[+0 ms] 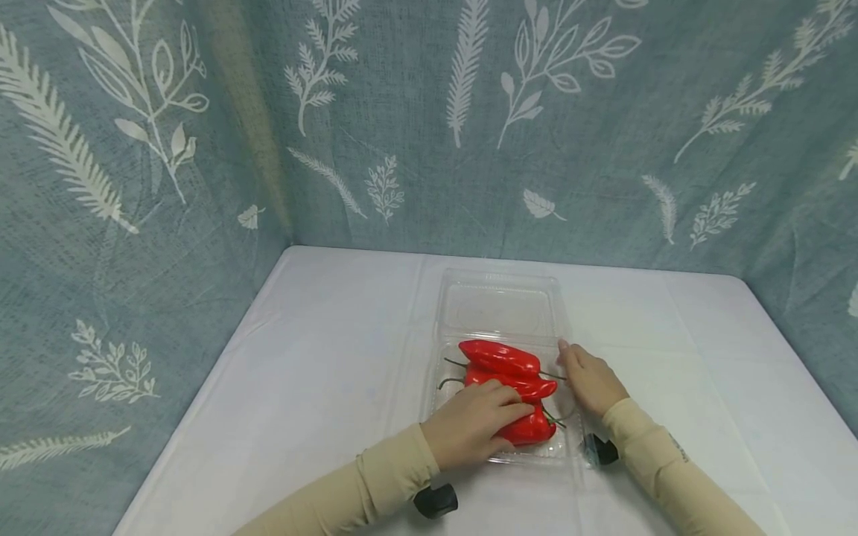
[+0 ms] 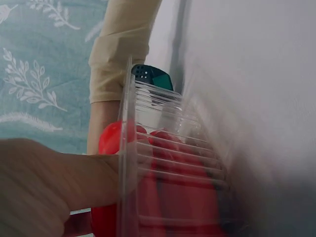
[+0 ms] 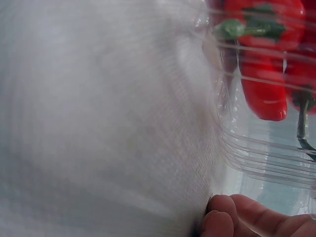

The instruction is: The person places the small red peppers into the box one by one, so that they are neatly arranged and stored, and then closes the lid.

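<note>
Several glossy red peppers (image 1: 499,357) with thin dark stems lie crosswise in the base of a clear plastic clamshell container (image 1: 559,447). Its lid (image 1: 499,305) is folded back flat on the far side. My left hand (image 1: 472,420) reaches over the near wall and grips the nearest red pepper (image 1: 529,428), its fingers over the top. In the left wrist view, the thumb (image 2: 94,180) bends over the rim against a pepper. At the container's right edge, by the hinge, my right hand (image 1: 593,380) holds on; its bent fingertips (image 3: 222,205) show low beside the ribbed wall.
A white cloth (image 1: 335,320) covers the table under the container. Blue-green curtains (image 1: 415,149) with white leaf prints stand behind and at both sides. Black wrist devices (image 1: 436,501) hang beneath both wrists, the right one close to the container's side.
</note>
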Demonstrator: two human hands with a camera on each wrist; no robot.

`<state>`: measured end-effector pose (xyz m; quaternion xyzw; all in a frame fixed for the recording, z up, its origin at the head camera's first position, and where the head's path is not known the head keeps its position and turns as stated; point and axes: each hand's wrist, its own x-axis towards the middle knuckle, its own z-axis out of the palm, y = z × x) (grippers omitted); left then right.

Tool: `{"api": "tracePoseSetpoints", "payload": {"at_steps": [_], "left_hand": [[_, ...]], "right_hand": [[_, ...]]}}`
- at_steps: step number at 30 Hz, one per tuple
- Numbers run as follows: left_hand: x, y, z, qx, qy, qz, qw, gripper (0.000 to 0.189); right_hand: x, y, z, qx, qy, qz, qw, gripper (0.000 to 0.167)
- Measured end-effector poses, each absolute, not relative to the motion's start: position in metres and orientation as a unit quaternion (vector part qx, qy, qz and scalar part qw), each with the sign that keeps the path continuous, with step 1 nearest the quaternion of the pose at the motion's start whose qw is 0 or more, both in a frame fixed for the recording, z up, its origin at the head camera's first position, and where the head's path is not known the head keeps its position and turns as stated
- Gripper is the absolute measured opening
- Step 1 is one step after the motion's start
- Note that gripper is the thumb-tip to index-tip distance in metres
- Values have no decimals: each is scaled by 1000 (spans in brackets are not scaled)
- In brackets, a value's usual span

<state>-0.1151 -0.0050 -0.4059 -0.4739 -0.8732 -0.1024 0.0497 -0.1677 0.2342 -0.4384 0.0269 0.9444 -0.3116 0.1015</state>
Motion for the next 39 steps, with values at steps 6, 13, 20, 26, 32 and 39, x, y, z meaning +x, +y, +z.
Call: {"api": "tracePoseSetpoints", "payload": {"at_steps": [6,13,20,26,32,39], "left_hand": [[-116,-4,-407,-474,-875,-91,48,51],[-117,-6,-405,-473,-875,-89,44,55],[-119,-10,-402,-478,-872,-100,39,56],[-120,-15,-399,-490,-864,-116,15,56],[-126,-25,-393,-470,-864,-177,-14,49],[-164,-53,-390,-307,-874,-377,-3,31]], "right_hand": [[-168,234,-437,24,945,-309,101,70],[-170,235,-438,23,946,-306,100,69],[-170,235,-438,25,946,-307,100,69],[-169,235,-438,28,946,-305,103,71],[-169,235,-437,25,944,-309,109,70],[-176,243,-430,-3,924,-347,164,75]]}}
